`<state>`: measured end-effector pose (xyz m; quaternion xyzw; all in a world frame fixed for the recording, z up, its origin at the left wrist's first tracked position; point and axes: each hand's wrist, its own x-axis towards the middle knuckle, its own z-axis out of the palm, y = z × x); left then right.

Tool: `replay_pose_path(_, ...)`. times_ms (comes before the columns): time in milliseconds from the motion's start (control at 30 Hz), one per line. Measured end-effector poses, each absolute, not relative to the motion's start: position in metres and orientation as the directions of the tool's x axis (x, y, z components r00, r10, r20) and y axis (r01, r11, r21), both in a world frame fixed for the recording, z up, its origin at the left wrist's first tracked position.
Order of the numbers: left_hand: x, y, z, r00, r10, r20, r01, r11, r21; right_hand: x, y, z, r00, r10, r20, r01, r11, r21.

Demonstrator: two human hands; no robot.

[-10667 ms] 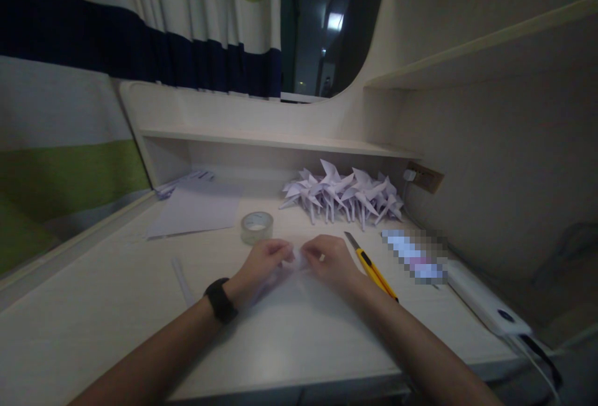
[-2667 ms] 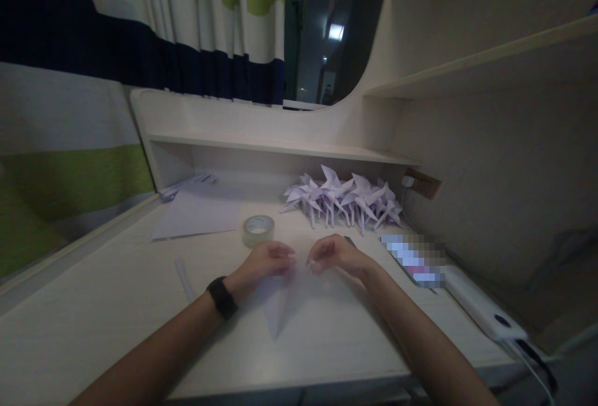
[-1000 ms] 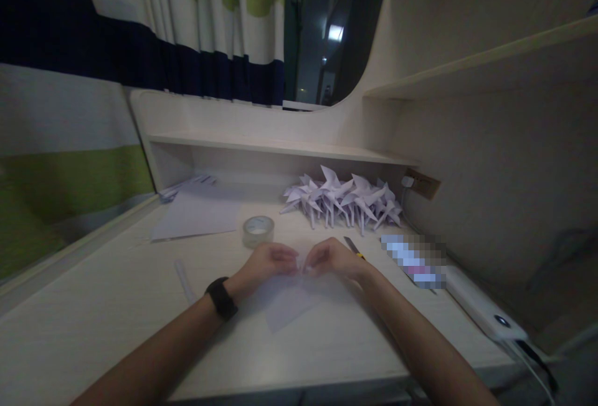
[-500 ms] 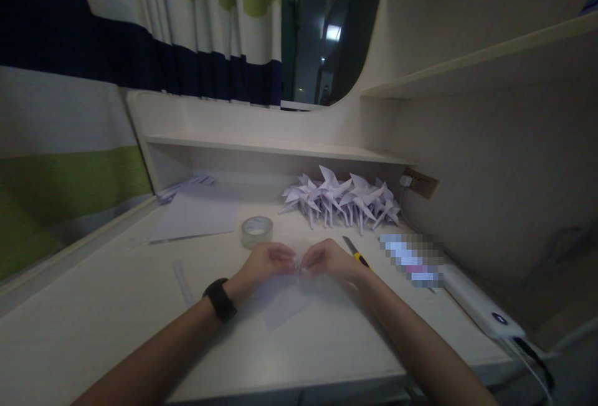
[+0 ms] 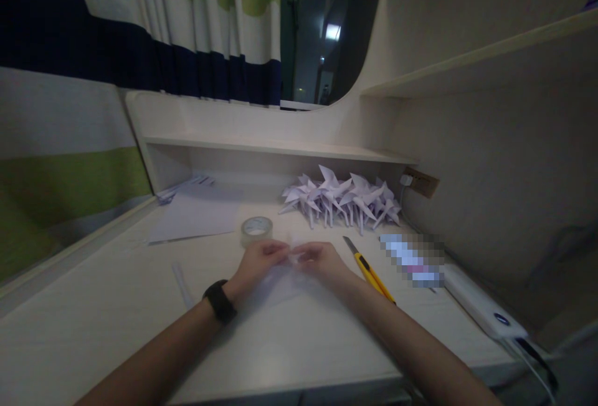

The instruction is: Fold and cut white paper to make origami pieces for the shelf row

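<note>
Where a curtain point(image 5: 224, 32) hangs behind a pale desk point(image 5: 116, 344), a person sits at work with two bare hands. Toward the back right of the desk lies a heap of white paper pinwheels point(image 5: 343, 197); to the back left lie flat white sheets point(image 5: 196, 213). Front and centre, the left hand point(image 5: 261, 261) and right hand point(image 5: 322, 259) meet, fingertips pinched on a piece of white paper point(image 5: 284, 286), whose exact folds are too blurred to tell. Compared with half a second ago, the right hand has shifted left and its fingers lie flatter, leaving more of the yellow cutter point(image 5: 372, 274) in view; the handling of the paper seems unfinished. A roll of clear tape point(image 5: 256, 230) stands just beyond the left hand, and a narrow paper strip point(image 5: 182, 284) lies to its left.
</note>
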<state>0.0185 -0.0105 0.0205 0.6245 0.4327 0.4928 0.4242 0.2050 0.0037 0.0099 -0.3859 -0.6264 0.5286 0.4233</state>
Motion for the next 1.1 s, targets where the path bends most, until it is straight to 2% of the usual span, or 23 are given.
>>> replay_pose_path(167,0.018,-0.0107,0.0211,0.102,0.954,0.282,0.15,-0.295,0.944,0.1972,-0.0029,0.0059,-0.312,0.94,0.137,-0.049,0.128,-0.991)
replay_pose_path(500,0.021,-0.0105,0.021,0.03,0.968,0.249,0.118,-0.251,0.961,0.1981,-0.0018,0.0069,-0.275,0.95,0.146,-0.03,0.144,-0.989)
replay_pose_path(833,0.0179,-0.0079,0.012,0.035,0.922,0.387,0.345,-0.374,0.861,0.1997,0.0007,0.0074,-0.282,0.946,0.158,0.007,0.166,-0.986)
replay_pose_path(1100,0.0193,-0.0102,0.0125,0.061,0.896,0.439,0.395,-0.426,0.814,0.1981,0.0016,0.0059,-0.275,0.944,0.184,-0.02,0.185,-0.982)
